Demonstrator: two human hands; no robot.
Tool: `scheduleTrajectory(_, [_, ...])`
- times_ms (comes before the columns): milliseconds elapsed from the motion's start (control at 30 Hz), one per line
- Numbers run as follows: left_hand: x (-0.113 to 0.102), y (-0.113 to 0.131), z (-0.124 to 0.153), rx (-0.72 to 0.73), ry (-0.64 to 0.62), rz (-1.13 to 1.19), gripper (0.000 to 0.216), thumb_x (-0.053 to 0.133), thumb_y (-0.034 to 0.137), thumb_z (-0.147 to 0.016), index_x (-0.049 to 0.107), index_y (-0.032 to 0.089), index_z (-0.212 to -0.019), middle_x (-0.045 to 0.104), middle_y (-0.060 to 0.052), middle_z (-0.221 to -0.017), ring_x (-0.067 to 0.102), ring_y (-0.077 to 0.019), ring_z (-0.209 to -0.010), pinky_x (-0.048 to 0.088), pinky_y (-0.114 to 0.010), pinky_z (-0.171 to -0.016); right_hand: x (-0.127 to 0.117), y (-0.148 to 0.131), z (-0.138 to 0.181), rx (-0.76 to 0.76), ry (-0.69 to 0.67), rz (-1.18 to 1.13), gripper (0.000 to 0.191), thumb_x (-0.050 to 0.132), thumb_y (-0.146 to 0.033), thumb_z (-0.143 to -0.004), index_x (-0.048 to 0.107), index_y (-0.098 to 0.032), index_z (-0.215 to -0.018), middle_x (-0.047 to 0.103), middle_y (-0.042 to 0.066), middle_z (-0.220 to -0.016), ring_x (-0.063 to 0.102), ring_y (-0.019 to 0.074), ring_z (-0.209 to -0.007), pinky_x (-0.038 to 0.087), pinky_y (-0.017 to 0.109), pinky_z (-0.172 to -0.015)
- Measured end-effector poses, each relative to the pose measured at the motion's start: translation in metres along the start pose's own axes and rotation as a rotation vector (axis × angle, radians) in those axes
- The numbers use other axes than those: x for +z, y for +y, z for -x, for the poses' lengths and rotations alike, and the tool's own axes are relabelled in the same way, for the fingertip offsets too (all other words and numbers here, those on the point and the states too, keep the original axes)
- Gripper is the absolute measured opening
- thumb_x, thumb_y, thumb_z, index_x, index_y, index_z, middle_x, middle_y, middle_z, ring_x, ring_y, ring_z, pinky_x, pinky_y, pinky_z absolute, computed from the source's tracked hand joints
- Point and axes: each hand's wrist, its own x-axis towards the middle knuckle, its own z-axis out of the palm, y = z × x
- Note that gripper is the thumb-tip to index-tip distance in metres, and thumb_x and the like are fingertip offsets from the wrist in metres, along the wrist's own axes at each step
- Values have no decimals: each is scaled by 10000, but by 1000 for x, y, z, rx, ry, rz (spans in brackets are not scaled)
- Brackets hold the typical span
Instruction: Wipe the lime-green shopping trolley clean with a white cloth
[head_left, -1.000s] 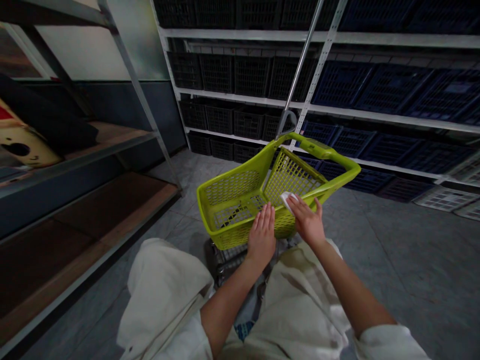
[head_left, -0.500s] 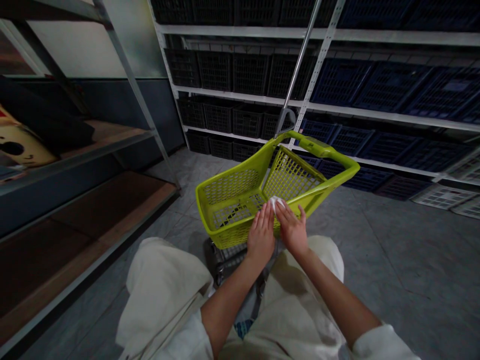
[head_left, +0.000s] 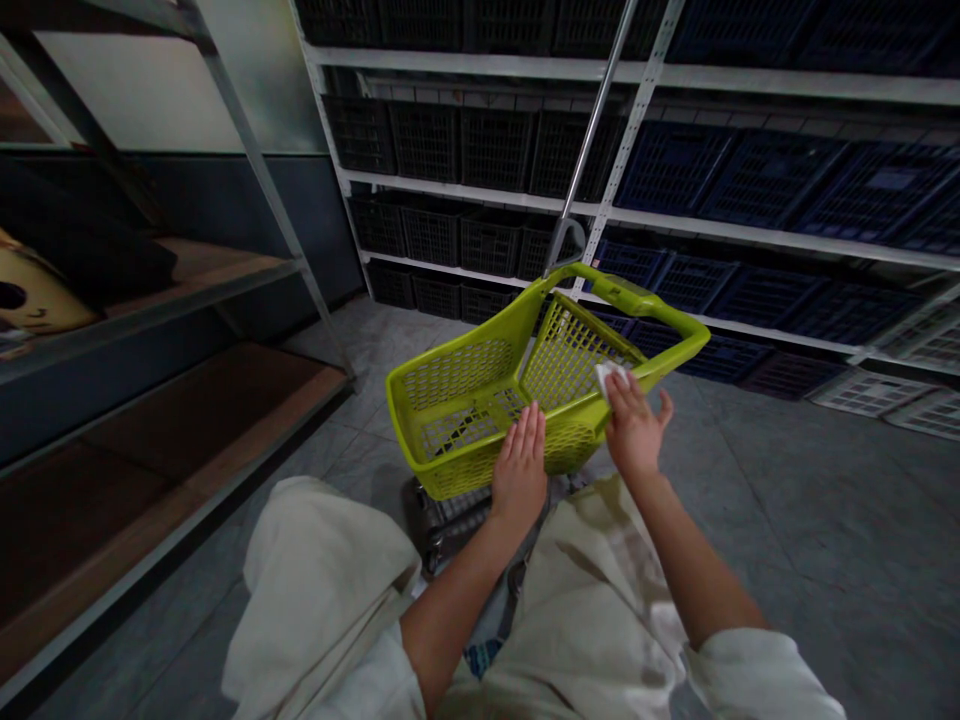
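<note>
Head camera: worn on the head, facing forward and steeply down.
Pale cream cloth trousers [head_left: 322,570]: nearest, seen from above, cut by the bottom edge of the view.
Lime-green lattice-walled plastic shopping cart [head_left: 457,482]: within arm's reach, mid-view, looked into over its near long rim.
White metal shelving [head_left: 480,66]: farthest, straight ahead, cropped at the top; its depth is hard to judge in the dimness.
Brown-boarded grey metal rack [head_left: 187,420]: close on the left, cropped.
</note>
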Motion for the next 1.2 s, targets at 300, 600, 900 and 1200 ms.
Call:
scheduleTrajectory(300, [-1,-2,0,10,-20,-18,772,440,102,-852,162,8,-1565,123,-150,-1665,99,-232,-1547,236,-396,-1249,-9,-30,12,-267,-120,-120,674,426,-31,-819,465,-250,-1456,588,60,-1448,479,179,-1392,137,448,-1204])
scheduleTrajectory(600, [1,1,-1,-2,-2,8,798,447,90,-841,135,13,-1572,140,-155,-1660,108,-227,-1547,251,-405,-1245,-1,-1,-4,12,18,-44,694,455,-56,-792,470,-249,-1458,607,90,-1423,477,257,-1393,145,523,-1178])
scheduleTrajectory(900, [-4,-1,1,15,-12,-2,731,426,112,-873,195,5,-1558,160,-150,-1657,136,-236,-1542,260,-392,-1240,-10,-41,15,-193,-128,-158,648,427,-40,-817,494,-246,-1427,591,57,-1445,487,194,-1388,109,466,-1214])
scheduleTrajectory(1200, [0,2,-1,-2,-22,1,784,459,107,-845,167,12,-1566,140,-146,-1662,107,-229,-1547,248,-399,-1247,4,15,-8,21,48,-41,637,454,-80,-823,489,-233,-1441,599,104,-1429,480,263,-1395,132,529,-1188])
